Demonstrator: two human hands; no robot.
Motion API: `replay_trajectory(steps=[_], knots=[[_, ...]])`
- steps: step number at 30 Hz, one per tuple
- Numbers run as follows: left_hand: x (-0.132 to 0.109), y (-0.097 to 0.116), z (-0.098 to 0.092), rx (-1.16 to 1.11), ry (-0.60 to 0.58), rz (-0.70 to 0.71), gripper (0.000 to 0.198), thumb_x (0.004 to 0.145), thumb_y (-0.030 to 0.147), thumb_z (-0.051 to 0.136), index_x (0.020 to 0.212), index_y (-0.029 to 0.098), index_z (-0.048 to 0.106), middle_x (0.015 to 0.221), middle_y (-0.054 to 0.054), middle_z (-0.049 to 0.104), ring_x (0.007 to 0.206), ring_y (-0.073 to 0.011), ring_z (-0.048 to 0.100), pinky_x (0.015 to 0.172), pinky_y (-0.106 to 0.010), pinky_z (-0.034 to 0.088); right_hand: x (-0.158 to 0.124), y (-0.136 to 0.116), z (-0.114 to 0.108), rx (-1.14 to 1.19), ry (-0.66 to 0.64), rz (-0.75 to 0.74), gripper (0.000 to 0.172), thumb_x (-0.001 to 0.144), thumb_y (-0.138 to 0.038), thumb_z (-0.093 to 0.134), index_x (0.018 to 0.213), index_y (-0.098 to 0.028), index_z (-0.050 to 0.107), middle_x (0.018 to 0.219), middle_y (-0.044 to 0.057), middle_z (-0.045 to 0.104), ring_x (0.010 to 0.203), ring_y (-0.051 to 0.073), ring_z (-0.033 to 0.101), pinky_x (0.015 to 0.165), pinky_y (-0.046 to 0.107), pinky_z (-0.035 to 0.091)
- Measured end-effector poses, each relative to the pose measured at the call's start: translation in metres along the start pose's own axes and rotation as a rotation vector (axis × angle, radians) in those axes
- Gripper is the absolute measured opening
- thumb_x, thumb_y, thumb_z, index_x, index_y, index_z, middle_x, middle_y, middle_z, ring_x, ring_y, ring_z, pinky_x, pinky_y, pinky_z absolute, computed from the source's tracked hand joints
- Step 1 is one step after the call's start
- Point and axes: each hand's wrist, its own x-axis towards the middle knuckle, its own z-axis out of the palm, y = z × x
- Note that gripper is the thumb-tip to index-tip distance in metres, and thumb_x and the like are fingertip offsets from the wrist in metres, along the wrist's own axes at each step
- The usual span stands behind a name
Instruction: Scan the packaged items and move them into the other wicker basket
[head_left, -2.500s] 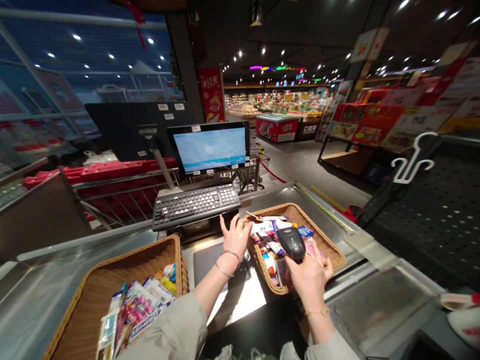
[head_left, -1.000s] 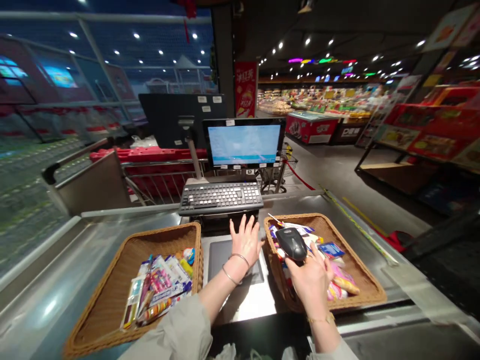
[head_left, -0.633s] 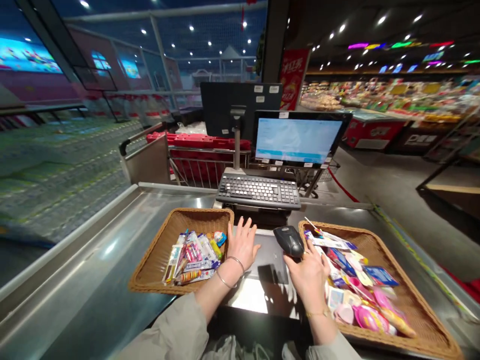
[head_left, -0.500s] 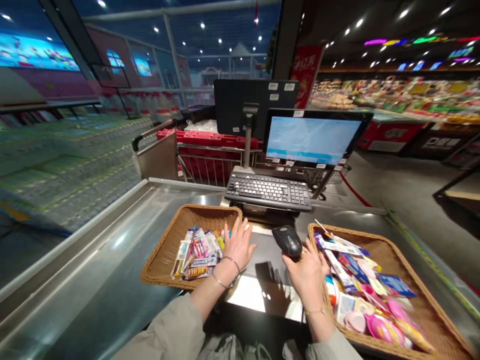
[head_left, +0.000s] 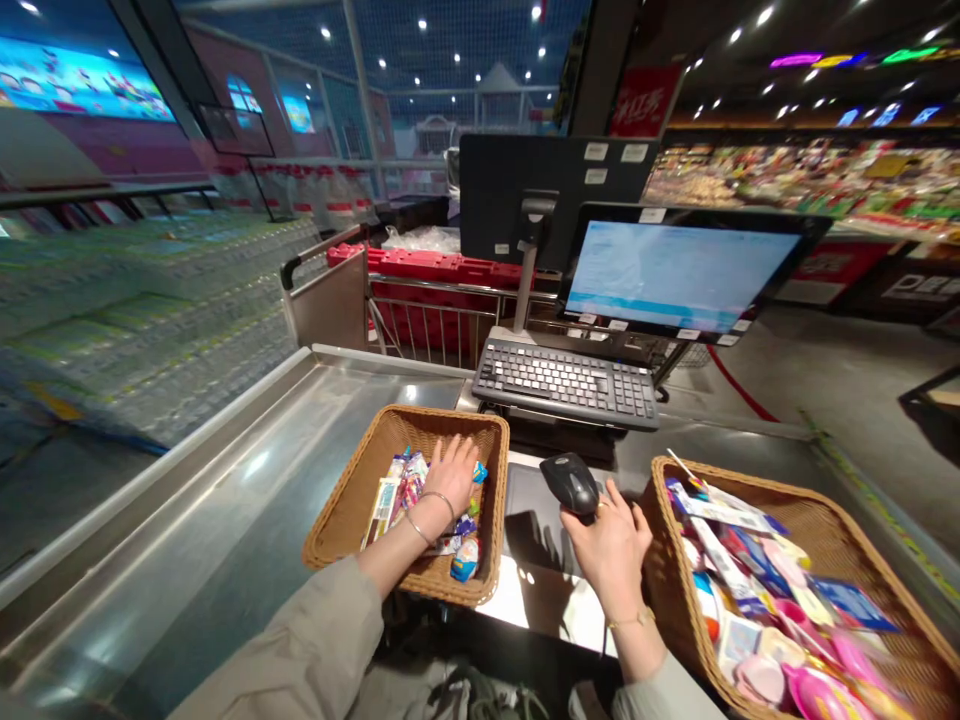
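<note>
My left hand point(head_left: 448, 480) is over the small wrapped sweets inside the left wicker basket point(head_left: 319, 530), fingers stretched out and pointing away from me. It covers part of the pile, so whether the fingertips touch anything is hidden. A blue-and-white wrapped piece point(head_left: 465, 559) lies near that basket's front right corner. Between the two baskets, my right hand point(head_left: 611, 540) is closed on a black handheld barcode scanner point(head_left: 568, 478), whose head points left over the metal counter. Just right of this hand, the right wicker basket point(head_left: 667, 600) holds packets and pink plastic items point(head_left: 817, 690).
A black keyboard point(head_left: 566, 382) stands behind the scanner, below a lit monitor point(head_left: 679, 270) and the dark back of a second screen point(head_left: 551, 200). A metal trolley with a red load point(head_left: 427, 265) is beyond the counter. The metal counter point(head_left: 247, 500) extends left.
My left hand has moved from the left basket's right rim to over the sweets inside. The right hand keeps hold of the scanner. The camera view has shifted a little.
</note>
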Motion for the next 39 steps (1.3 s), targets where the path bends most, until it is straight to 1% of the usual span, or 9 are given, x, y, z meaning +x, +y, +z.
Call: replay_trajectory(steps=[4, 11, 19, 23, 28, 32, 34, 37, 39], knots=[[0.017, -0.013, 0.031, 0.073, -0.072, 0.126, 0.052, 0.086, 0.025, 0.050, 0.137, 0.015, 0.049, 0.148, -0.012, 0.044, 0.141, -0.0297, 0.032, 0.116, -0.051, 0.022, 0.002, -0.001, 0.008, -0.002, 0.017, 0.016, 0.030, 0.076, -0.043, 0.049, 0.078, -0.020, 0.069, 0.105, 0.010, 0.072, 0.126, 0.027, 0.047, 0.107, 0.048, 0.019], [0.032, -0.005, 0.086, 0.055, -0.102, 0.208, 0.049, 0.089, 0.009, 0.035, 0.134, 0.013, 0.053, 0.144, -0.013, 0.049, 0.138, -0.0248, 0.038, 0.112, -0.045, 0.030, 0.002, 0.000, 0.017, -0.011, -0.001, 0.011, 0.029, 0.075, -0.042, 0.050, 0.079, -0.020, 0.069, 0.105, 0.010, 0.072, 0.126, 0.028, 0.048, 0.106, 0.049, 0.020], [0.049, 0.002, 0.111, 0.042, -0.136, 0.184, 0.042, 0.088, 0.005, 0.038, 0.122, 0.010, 0.061, 0.124, -0.021, 0.062, 0.119, -0.0284, 0.054, 0.097, -0.047, 0.041, -0.002, 0.004, 0.015, -0.029, -0.004, 0.012, 0.029, 0.075, -0.040, 0.049, 0.082, -0.021, 0.069, 0.107, 0.009, 0.071, 0.126, 0.028, 0.049, 0.106, 0.049, 0.020], [0.054, 0.007, 0.108, 0.032, -0.171, 0.164, 0.033, 0.086, 0.003, 0.039, 0.106, 0.006, 0.066, 0.103, -0.023, 0.067, 0.101, -0.0287, 0.060, 0.083, -0.044, 0.046, -0.002, 0.007, 0.013, -0.042, -0.007, 0.023, 0.028, 0.074, -0.039, 0.050, 0.083, -0.021, 0.069, 0.107, 0.009, 0.072, 0.125, 0.028, 0.050, 0.108, 0.048, 0.020], [0.054, 0.005, 0.090, -0.026, -0.175, 0.157, 0.025, 0.085, 0.003, 0.042, 0.096, 0.008, 0.063, 0.094, -0.020, 0.066, 0.094, -0.0259, 0.062, 0.079, -0.039, 0.048, -0.001, 0.010, 0.014, -0.041, -0.006, 0.033, 0.027, 0.072, -0.040, 0.054, 0.080, -0.020, 0.069, 0.107, 0.010, 0.072, 0.124, 0.029, 0.051, 0.108, 0.049, 0.021], [0.043, -0.006, 0.062, -0.097, -0.120, 0.119, 0.022, 0.083, 0.008, 0.053, 0.103, 0.014, 0.059, 0.101, -0.015, 0.066, 0.095, -0.0241, 0.063, 0.081, -0.037, 0.051, -0.002, 0.009, 0.011, -0.014, -0.014, 0.026, 0.025, 0.074, -0.041, 0.054, 0.079, -0.020, 0.069, 0.108, 0.009, 0.071, 0.126, 0.028, 0.049, 0.108, 0.048, 0.021], [0.035, -0.014, 0.044, -0.147, -0.075, 0.099, 0.038, 0.077, 0.016, 0.066, 0.113, 0.017, 0.055, 0.112, -0.012, 0.065, 0.103, -0.0238, 0.063, 0.088, -0.035, 0.051, -0.001, 0.008, 0.009, 0.004, -0.022, 0.018, 0.024, 0.074, -0.039, 0.055, 0.080, -0.021, 0.069, 0.109, 0.008, 0.071, 0.127, 0.028, 0.048, 0.109, 0.048, 0.020], [0.020, -0.026, 0.020, -0.219, 0.000, 0.050, 0.053, 0.078, 0.023, 0.067, 0.126, 0.018, 0.046, 0.123, -0.011, 0.061, 0.109, -0.0218, 0.063, 0.092, -0.034, 0.052, 0.000, 0.006, 0.006, 0.022, -0.024, 0.007, 0.022, 0.074, -0.038, 0.056, 0.080, -0.021, 0.069, 0.109, 0.007, 0.071, 0.128, 0.028, 0.048, 0.109, 0.049, 0.019], [0.010, -0.028, 0.007, -0.401, 0.135, 0.010, 0.053, 0.078, 0.023, 0.067, 0.126, 0.020, 0.045, 0.125, -0.010, 0.061, 0.113, -0.0213, 0.061, 0.097, -0.036, 0.052, 0.000, 0.006, 0.005, 0.029, -0.016, -0.002, 0.023, 0.074, -0.038, 0.056, 0.080, -0.021, 0.069, 0.109, 0.008, 0.071, 0.128, 0.028, 0.048, 0.109, 0.049, 0.019]])
